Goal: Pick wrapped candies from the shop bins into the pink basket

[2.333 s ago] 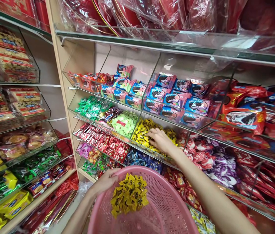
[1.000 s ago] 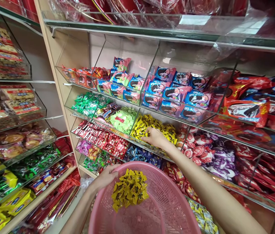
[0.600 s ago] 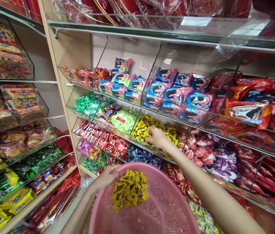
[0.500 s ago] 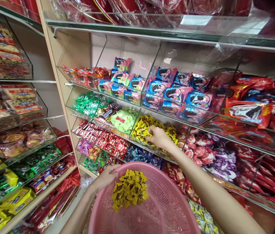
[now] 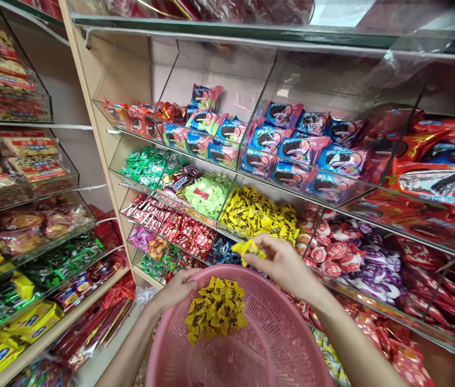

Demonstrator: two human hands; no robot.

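A pink perforated plastic basket (image 5: 291, 322) is tilted toward the shelves, with my left hand (image 5: 179, 290) closed on its upper left rim. Inside it lies a heap of yellow-wrapped candies (image 5: 216, 309). Above the basket's far rim, my right hand (image 5: 277, 260) pinches a few more yellow-wrapped candies (image 5: 248, 250) between thumb and fingers. Just behind that hand is a clear bin of the same yellow candies (image 5: 261, 212).
Pale green candies (image 5: 208, 192) and red packets (image 5: 179, 223) fill neighbouring bins. Red-and-white candies (image 5: 334, 247) and purple ones (image 5: 378, 266) lie to the right. A glass shelf edge with blue biscuit packs (image 5: 295, 148) juts out above. Wrapped snacks (image 5: 29, 156) stand at left.
My right hand has come out of the yellow candy bin and down toward the basket, carrying a few candies. My left hand stays on the rim. The view has shifted slightly.
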